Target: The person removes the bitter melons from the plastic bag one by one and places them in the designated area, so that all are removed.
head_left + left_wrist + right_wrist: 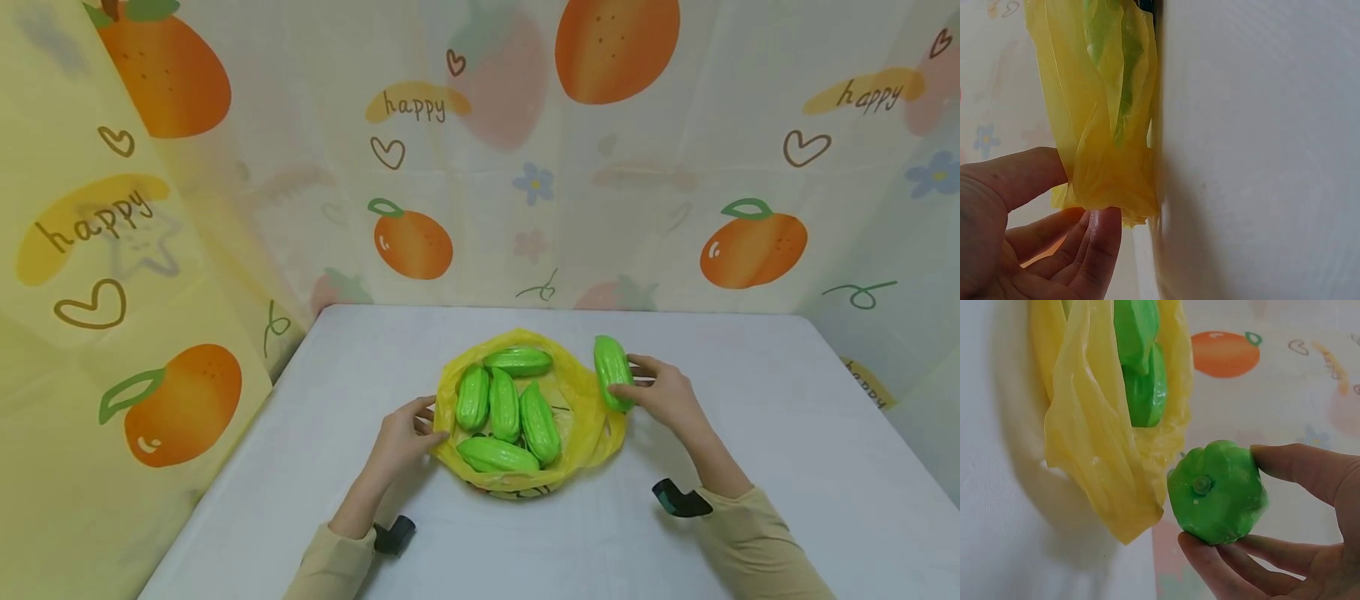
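A yellow plastic bag (592, 425) lies with its mouth spread wide. Inside it are several glossy, ridged green toy gourds (505, 405), some upright in the view and others lying crosswise. At the bag's left side, my left hand (405, 437) pinches the rim; the left wrist view shows the thin yellow film (1107, 169) between thumb and fingers. My right hand (663, 396) holds another green toy gourd (613, 372) at the bag's right edge. In the right wrist view, thumb and fingertips grip that gourd (1216, 494) from opposite sides, its round stem end facing the camera.
A white-covered table (750, 433) carries the bag near its middle. Fruit-printed cloth (637, 167) hangs behind the table and along its sides. A dark wrist device (678, 498) is on the right wrist, another (395, 535) on the left.
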The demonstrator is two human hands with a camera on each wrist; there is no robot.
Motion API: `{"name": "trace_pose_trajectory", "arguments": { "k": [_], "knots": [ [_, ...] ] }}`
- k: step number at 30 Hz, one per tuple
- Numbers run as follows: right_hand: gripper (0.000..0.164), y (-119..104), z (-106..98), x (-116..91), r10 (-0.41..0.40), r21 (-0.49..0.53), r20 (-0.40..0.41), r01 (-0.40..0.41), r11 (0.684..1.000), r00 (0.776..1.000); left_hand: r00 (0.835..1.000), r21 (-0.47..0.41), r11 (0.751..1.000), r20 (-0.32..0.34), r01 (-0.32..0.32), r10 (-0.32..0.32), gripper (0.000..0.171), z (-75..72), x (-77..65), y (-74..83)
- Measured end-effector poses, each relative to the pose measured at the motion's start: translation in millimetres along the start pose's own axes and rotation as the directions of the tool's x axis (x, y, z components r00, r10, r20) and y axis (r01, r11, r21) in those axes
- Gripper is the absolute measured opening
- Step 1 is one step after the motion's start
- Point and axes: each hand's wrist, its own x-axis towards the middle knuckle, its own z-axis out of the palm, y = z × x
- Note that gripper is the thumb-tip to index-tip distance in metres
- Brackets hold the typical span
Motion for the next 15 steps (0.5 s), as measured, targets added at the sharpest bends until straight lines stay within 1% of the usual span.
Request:
{"name": "trace_pose_trajectory", "arguments": {
  "k": [10, 15],
  "knots": [
    [0.079, 10, -8, 2, 0.01, -0.018, -0.01, -0.01, 1.0, 1.0, 1.0, -0.003, 1.0, 0.0, -0.006, 0.006, 0.056, -0.3, -0.9, -0.1],
    [0.079, 16, -12, 3, 0.017, -0.026, -0.021, -0.017, 1.0, 1.0, 1.0, 0.002, 1.0, 0.001, 0.003, -0.003, 0.055, 0.5, 0.5, -1.4]
  ]
}}
